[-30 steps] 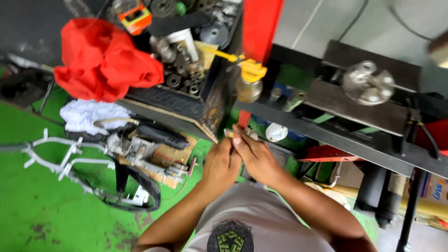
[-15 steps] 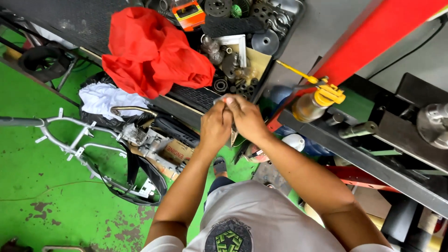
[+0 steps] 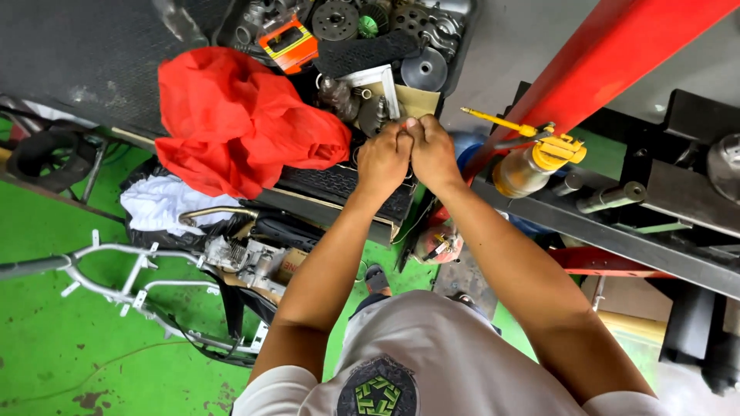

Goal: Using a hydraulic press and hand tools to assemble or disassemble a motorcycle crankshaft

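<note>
Nearest the camera, at 6 o'clock: grey shirt (image 3: 455,362) with a green emblem; both forearms run up toward 12 o'clock and meet over the edge of a parts crate

Left hand (image 3: 383,159) and right hand (image 3: 433,154) are pressed knuckle to knuckle, fingers curled, fingertips pinching one small part (image 3: 403,123) between them; the part is nearly hidden by the fingers, so its kind cannot be told; it sits at the fingertips, just above the near rim of the black crate (image 3: 339,189), beside a piece of brown card (image 3: 420,100)

Progress, as a judgement: the small piece is in hand and being worked between both sets of fingers; nothing shows it fitted or set down, so the work looks mid-step, with the finish not yet reached

At 9 o'clock from the hands: red cloth (image 3: 239,127) heaped on the crate, touching its contents; below it a white rag (image 3: 166,204); at 8 o'clock an engine block (image 3: 247,258) and a bare white frame (image 3: 116,281) on the green floor (image 3: 62,354)

At 3 o'clock: yellow-capped oil can (image 3: 532,162) on a dark steel bench (image 3: 617,231); a red steel post (image 3: 617,54) rises diagonally behind it

Farthest, at 12 o'clock: orange meter (image 3: 287,42), gears and round metal parts (image 3: 424,69) packed in the crate
</note>
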